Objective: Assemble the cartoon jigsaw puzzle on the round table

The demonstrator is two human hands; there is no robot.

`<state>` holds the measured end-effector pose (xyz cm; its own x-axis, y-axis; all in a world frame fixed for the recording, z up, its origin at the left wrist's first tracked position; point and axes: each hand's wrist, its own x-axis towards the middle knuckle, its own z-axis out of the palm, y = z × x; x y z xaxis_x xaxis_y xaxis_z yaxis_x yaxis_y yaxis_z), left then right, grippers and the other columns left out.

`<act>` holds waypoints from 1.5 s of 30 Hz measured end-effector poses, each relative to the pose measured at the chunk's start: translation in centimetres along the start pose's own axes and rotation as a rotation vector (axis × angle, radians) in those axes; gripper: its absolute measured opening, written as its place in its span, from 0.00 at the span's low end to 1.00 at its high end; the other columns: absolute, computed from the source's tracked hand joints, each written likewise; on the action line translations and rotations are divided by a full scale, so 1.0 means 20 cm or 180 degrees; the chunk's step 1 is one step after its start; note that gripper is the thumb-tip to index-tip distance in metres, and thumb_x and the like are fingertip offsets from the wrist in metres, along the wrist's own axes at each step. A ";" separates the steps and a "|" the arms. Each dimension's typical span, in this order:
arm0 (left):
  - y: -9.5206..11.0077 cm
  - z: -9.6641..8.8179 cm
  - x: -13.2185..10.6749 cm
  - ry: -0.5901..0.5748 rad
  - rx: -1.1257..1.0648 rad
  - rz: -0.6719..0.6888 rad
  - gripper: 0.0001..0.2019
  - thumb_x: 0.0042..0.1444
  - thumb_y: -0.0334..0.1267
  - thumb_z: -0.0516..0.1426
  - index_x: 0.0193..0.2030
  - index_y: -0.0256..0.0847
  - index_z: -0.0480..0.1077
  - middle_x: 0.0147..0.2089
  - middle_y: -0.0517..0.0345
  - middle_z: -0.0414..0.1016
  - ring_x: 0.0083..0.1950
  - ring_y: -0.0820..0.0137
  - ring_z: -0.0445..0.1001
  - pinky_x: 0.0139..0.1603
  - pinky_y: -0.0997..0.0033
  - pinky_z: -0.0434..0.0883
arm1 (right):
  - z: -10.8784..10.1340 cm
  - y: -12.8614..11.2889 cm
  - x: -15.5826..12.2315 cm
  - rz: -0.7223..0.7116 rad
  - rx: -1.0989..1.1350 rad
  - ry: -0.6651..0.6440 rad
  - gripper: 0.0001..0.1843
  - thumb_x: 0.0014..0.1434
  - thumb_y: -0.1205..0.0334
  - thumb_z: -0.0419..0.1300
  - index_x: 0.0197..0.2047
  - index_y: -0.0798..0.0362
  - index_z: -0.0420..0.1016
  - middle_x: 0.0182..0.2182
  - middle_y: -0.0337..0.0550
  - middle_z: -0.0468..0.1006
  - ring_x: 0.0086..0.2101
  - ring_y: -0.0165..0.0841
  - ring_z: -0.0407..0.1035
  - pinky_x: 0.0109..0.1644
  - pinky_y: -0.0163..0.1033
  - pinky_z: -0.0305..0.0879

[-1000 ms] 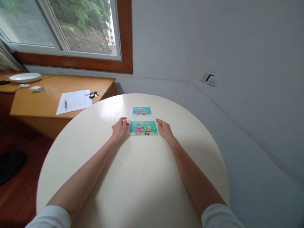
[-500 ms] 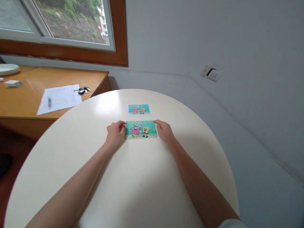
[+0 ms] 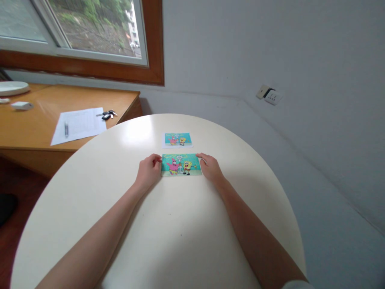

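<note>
A flat cartoon jigsaw puzzle point(image 3: 179, 170) with a teal background, a pink starfish, a pale figure and a yellow sponge lies assembled on the white round table point(image 3: 168, 237). At its left edge is my left hand point(image 3: 149, 170), fingers curled and pressed against the side. My right hand point(image 3: 211, 167) grips the opposite edge, its index finger reaching to the upper right corner and its thumb lower down. Just beyond the puzzle lies a smaller picture card point(image 3: 178, 139) with the same cartoon and a white border; neither hand touches it.
On the wooden desk point(image 3: 87, 94) at the left are a paper sheet point(image 3: 80, 125), a pen point(image 3: 66, 129), keys point(image 3: 107, 115) and a small white box point(image 3: 22, 105). A wall with a power socket point(image 3: 273, 97) stands at the right, a window point(image 3: 99, 28) at the back left.
The whole view has shifted slightly. My right index finger lies a little further over the puzzle's upper right corner; otherwise both hands stay at its edges.
</note>
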<state>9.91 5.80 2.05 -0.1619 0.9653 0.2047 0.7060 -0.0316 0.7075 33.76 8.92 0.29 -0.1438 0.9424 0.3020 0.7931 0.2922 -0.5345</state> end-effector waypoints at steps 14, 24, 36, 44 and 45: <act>-0.01 0.01 0.01 -0.0052 -0.0095 -0.0007 0.15 0.48 0.34 0.47 0.36 0.38 0.74 0.33 0.56 0.78 0.33 0.67 0.73 0.37 0.71 0.68 | 0.01 0.02 0.00 -0.0088 0.0111 0.0051 0.21 0.54 0.70 0.47 0.45 0.54 0.78 0.45 0.45 0.79 0.50 0.36 0.70 0.59 0.43 0.61; -0.02 0.02 0.01 -0.0135 -0.0027 0.0063 0.16 0.51 0.35 0.47 0.40 0.40 0.74 0.37 0.55 0.79 0.37 0.66 0.74 0.40 0.69 0.69 | 0.00 -0.18 -0.06 -0.0127 -0.0975 0.0099 0.26 0.64 0.59 0.44 0.64 0.53 0.58 0.67 0.49 0.52 0.66 0.41 0.43 0.66 0.53 0.42; -0.02 0.03 0.00 0.0043 0.0154 0.0802 0.15 0.53 0.34 0.48 0.41 0.36 0.72 0.44 0.48 0.73 0.44 0.65 0.73 0.48 0.65 0.70 | 0.04 -0.22 -0.08 -0.0103 -0.1360 -0.0962 0.30 0.67 0.51 0.39 0.68 0.52 0.50 0.67 0.49 0.50 0.66 0.40 0.44 0.67 0.54 0.41; 0.06 0.09 -0.11 -0.0651 0.1473 0.1199 0.26 0.62 0.44 0.45 0.64 0.32 0.57 0.68 0.42 0.55 0.68 0.57 0.54 0.67 0.49 0.48 | 0.05 -0.31 -0.14 -0.0482 -0.1293 -0.1037 0.29 0.66 0.51 0.39 0.67 0.51 0.53 0.66 0.50 0.52 0.65 0.42 0.47 0.66 0.57 0.43; 0.07 0.10 -0.12 -0.0741 0.1623 0.1183 0.27 0.63 0.44 0.43 0.65 0.32 0.55 0.68 0.42 0.53 0.69 0.57 0.52 0.67 0.48 0.47 | 0.06 -0.31 -0.15 -0.0500 -0.1283 -0.1024 0.29 0.66 0.52 0.39 0.67 0.51 0.53 0.66 0.50 0.52 0.65 0.42 0.47 0.66 0.57 0.43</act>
<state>12.66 3.89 1.08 0.2674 0.9464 0.1813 0.9325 -0.3015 0.1986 28.51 4.48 1.81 -0.4028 0.9131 0.0630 0.9027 0.4077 -0.1377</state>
